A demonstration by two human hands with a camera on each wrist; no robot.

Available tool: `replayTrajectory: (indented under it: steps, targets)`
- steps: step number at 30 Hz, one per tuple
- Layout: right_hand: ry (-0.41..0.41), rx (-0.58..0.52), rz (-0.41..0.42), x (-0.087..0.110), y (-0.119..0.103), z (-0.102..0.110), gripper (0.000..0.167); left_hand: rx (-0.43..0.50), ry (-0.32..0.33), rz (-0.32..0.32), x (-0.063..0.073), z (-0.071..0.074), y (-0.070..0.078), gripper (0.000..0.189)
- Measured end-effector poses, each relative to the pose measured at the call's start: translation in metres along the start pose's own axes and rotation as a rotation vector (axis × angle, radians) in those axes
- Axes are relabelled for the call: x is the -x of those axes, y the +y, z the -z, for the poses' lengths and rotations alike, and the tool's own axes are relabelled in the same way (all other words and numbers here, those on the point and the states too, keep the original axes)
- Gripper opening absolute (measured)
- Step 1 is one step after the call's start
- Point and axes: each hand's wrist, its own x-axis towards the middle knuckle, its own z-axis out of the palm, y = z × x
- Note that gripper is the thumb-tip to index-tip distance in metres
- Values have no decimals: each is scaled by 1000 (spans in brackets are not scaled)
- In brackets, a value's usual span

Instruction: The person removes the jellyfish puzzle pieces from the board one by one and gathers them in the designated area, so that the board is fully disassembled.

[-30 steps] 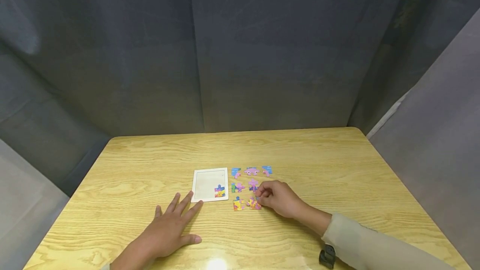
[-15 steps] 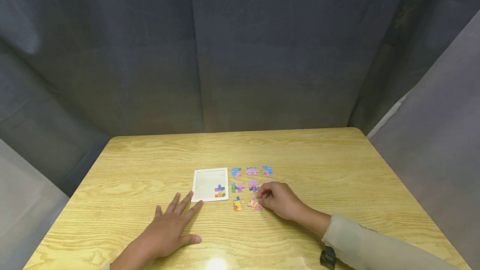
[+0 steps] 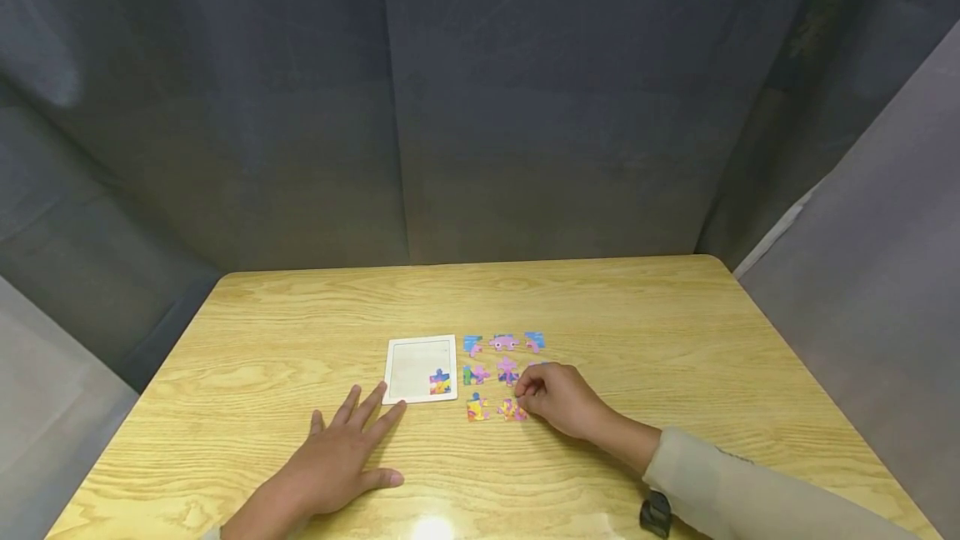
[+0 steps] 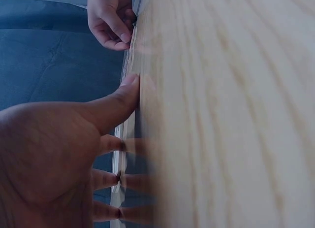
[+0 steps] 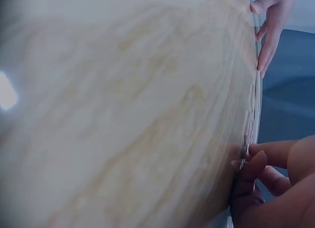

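My right hand (image 3: 562,398) has its fingers curled, with thumb and index finger pinching the right edge of a yellow-and-pink puzzle piece (image 3: 511,410) in the nearest row. In the right wrist view those fingertips (image 5: 256,161) meet low at the tabletop, and the piece is seen edge-on. My left hand (image 3: 337,458) lies spread on the table, two fingertips at the near left corner of a white square puzzle tray (image 3: 420,401). One piece (image 3: 440,383) sits in the tray's near right corner. In the left wrist view the left thumb (image 4: 120,97) is straight, its tip on the wood.
Right of the tray, loose pieces lie in rows: a pink piece with eyes (image 3: 504,342) at the back, a pink-and-blue one (image 3: 507,371) in the middle, a yellow one (image 3: 476,408) in front. The right hand partly covers another. A dark curtain (image 3: 525,148) hangs behind the wooden table (image 3: 637,307).
The pinched piece has slid slightly right with my right hand, widening its gap from the yellow piece. My left hand and the tray have stayed still.
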Motion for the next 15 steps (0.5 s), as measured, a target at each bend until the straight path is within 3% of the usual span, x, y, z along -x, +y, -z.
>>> replayTrajectory:
  steps: [15]
  targets:
    - [-20,-127,-4,-18,-15,-8,5,10,-1,-2,1,1,1,90]
